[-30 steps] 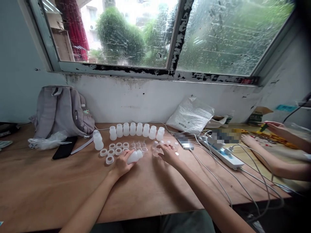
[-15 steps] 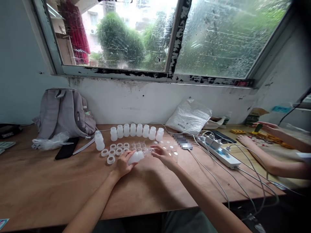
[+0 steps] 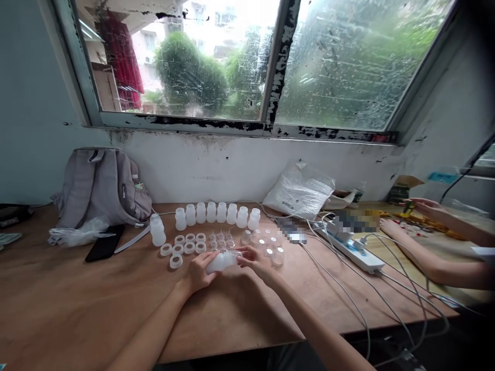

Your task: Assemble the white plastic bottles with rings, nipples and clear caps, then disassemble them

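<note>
My left hand [image 3: 200,272] is wrapped round a frosted white baby bottle [image 3: 217,263], which lies tilted on its side just above the table with its mouth to the right. At that mouth, the fingers of my right hand [image 3: 253,262] pinch a small clear cap [image 3: 233,254], partly hidden by the fingertips. Whether the cap is seated on the bottle, I cannot tell. Beyond my hands are white collar rings [image 3: 189,248], clear nipples [image 3: 220,238] in rows and several clear caps [image 3: 269,247].
Several frosted bottles [image 3: 211,212] stand in a row at the back, with one bottle [image 3: 158,232] further left. A backpack [image 3: 102,188] and black phone [image 3: 103,245] are at left. Right of the caps lies a power strip [image 3: 358,256] with cables; a co-worker's arms [image 3: 436,263] are beyond.
My right hand has come left and slightly down, bringing the clear cap to the bottle's mouth. My left hand keeps its hold on the bottle, now slightly lower in view.
</note>
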A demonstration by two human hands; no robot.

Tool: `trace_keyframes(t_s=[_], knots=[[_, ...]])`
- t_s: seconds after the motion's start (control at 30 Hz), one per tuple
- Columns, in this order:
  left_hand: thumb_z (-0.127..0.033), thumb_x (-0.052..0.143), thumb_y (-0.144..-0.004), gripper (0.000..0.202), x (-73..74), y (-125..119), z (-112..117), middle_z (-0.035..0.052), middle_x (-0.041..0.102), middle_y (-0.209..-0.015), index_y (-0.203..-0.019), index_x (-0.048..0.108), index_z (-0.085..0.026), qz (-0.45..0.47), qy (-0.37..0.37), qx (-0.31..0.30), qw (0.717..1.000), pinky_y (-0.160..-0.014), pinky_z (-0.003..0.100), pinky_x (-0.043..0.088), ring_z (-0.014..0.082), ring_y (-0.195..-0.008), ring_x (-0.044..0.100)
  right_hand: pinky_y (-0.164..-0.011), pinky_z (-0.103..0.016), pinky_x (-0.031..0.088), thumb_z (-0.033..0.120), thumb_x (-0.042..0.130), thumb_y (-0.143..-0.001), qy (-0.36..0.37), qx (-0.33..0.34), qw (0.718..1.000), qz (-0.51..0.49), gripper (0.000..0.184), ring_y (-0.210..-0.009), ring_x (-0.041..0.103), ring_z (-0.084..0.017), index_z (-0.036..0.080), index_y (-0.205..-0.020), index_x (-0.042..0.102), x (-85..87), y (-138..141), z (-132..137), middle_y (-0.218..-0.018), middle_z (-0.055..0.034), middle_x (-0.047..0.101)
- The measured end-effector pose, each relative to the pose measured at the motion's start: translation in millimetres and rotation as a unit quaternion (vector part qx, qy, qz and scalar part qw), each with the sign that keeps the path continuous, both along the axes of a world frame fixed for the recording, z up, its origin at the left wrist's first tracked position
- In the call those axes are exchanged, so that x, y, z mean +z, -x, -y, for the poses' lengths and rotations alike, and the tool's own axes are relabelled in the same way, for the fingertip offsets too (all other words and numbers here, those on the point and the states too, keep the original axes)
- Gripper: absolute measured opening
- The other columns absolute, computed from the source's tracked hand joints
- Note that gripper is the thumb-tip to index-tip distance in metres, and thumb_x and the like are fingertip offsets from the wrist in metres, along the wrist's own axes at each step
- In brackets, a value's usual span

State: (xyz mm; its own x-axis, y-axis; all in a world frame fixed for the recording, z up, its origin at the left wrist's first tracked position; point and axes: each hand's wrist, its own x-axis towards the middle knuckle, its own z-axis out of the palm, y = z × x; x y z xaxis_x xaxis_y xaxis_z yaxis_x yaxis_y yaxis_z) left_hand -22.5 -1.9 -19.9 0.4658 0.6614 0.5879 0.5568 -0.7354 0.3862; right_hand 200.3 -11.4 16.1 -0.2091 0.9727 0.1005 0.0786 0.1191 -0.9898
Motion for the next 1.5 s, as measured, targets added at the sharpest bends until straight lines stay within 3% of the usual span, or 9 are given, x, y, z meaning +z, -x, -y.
trace_keyframes(t_s=[0.13,0.23,0.37,0.53,0.7,0.9,1.5], knots=[[-0.028,0.059,-0.070,0.053,2.4,-1.4,1.7,0.0075,0.056,-0.109,-0.121,0.046,-0.022,-0.009,0.015,-0.005,1.000,-0.086,0.035,0.045,0.0223,-0.098,0.054,-0.064,-0.033,0.047,0.040,0.066,-0.065,0.063,-0.004,0.993,-0.096,0.035,-0.069,0.059,-0.017,0.019,-0.092,0.060,-17.1,4.1,0.9,-0.078,-0.0039,0.062],[-0.029,0.060,-0.069,0.053,7.9,-8.2,5.1,0.0064,0.057,-0.107,-0.120,0.046,-0.023,-0.011,0.032,-0.026,0.999,-0.086,0.034,0.045,0.0210,-0.098,0.053,-0.068,-0.033,0.047,0.051,0.050,-0.075,0.120,0.029,0.975,-0.183,0.036,-0.077,0.059,-0.019,0.018,-0.086,0.061,-23.9,8.4,-2.5,-0.083,-0.0062,0.062],[-0.031,0.061,-0.069,0.053,13.6,-15.4,8.7,0.0062,0.056,-0.106,-0.120,0.045,-0.022,-0.019,0.044,-0.043,0.998,-0.085,0.033,0.045,0.0202,-0.097,0.053,-0.067,-0.034,0.046,0.064,0.035,-0.076,0.175,0.075,0.957,-0.218,0.056,-0.078,0.059,-0.022,0.015,-0.079,0.061,-20.3,12.2,-7.3,-0.081,-0.0099,0.064],[-0.031,0.062,-0.069,0.057,14.8,-13.1,7.7,0.0043,0.056,-0.104,-0.122,0.044,-0.027,-0.040,0.051,-0.065,0.996,-0.084,0.033,0.045,0.0195,-0.094,0.053,-0.065,-0.033,0.045,0.067,0.034,-0.073,0.225,0.098,0.938,-0.246,0.063,-0.072,0.059,-0.021,0.012,-0.079,0.063,-14.3,10.3,-7.3,-0.080,-0.0115,0.064],[-0.026,0.065,-0.066,0.061,15.5,-15.5,10.1,0.0027,0.056,-0.101,-0.122,0.042,-0.029,-0.038,0.048,-0.078,0.995,-0.083,0.033,0.044,0.0188,-0.092,0.052,-0.052,-0.026,0.039,0.065,0.039,-0.073,0.195,0.062,0.953,-0.222,0.055,-0.053,0.053,-0.014,0.015,-0.064,0.061,-22.8,14.4,-7.1,-0.064,-0.0051,0.060],[-0.022,0.066,-0.064,0.061,14.2,-10.2,13.1,0.0029,0.056,-0.100,-0.120,0.043,-0.028,-0.038,0.046,-0.076,0.995,-0.083,0.035,0.043,0.0200,-0.092,0.050,-0.055,-0.025,0.037,0.055,0.049,-0.073,0.099,-0.007,0.982,-0.159,0.043,-0.058,0.050,-0.014,0.015,-0.061,0.059,-33.4,22.4,-6.1,-0.063,-0.0033,0.059],[-0.025,0.065,-0.065,0.058,11.3,-13.2,16.3,0.0029,0.054,-0.098,-0.119,0.044,-0.029,-0.055,0.026,-0.035,0.998,-0.081,0.035,0.043,0.0206,-0.091,0.050,-0.047,-0.024,0.028,0.051,0.052,-0.072,0.100,0.050,0.982,-0.151,0.036,-0.050,0.039,-0.010,0.017,-0.059,0.050,-23.4,27.1,-6.0,-0.055,0.0014,0.048]])
